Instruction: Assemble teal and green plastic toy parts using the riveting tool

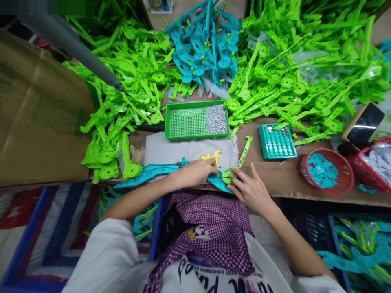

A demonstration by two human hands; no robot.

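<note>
A long blue plastic part (pixel 149 171) lies along the table's front edge, partly on a grey cloth (pixel 161 148) with a yellow figure. My left hand (pixel 200 170) rests over the blue part near its middle, fingers bent together and pointing right; what they hold, if anything, is hidden. My right hand (pixel 249 185) has its fingers spread, with fingertips touching the round end of a green part (pixel 227 176) that lies on the blue part's right end. The green part's narrow arm extends up and to the right.
Behind the cloth stands a green tray (pixel 197 137) of small metal pieces. A teal tray (pixel 278 154) and a red basket (pixel 348 185) of blue pieces are at right. Heaps of green parts (pixel 146 65) and blue parts (pixel 207 49) fill the back. A cardboard box (pixel 45 110) stands left.
</note>
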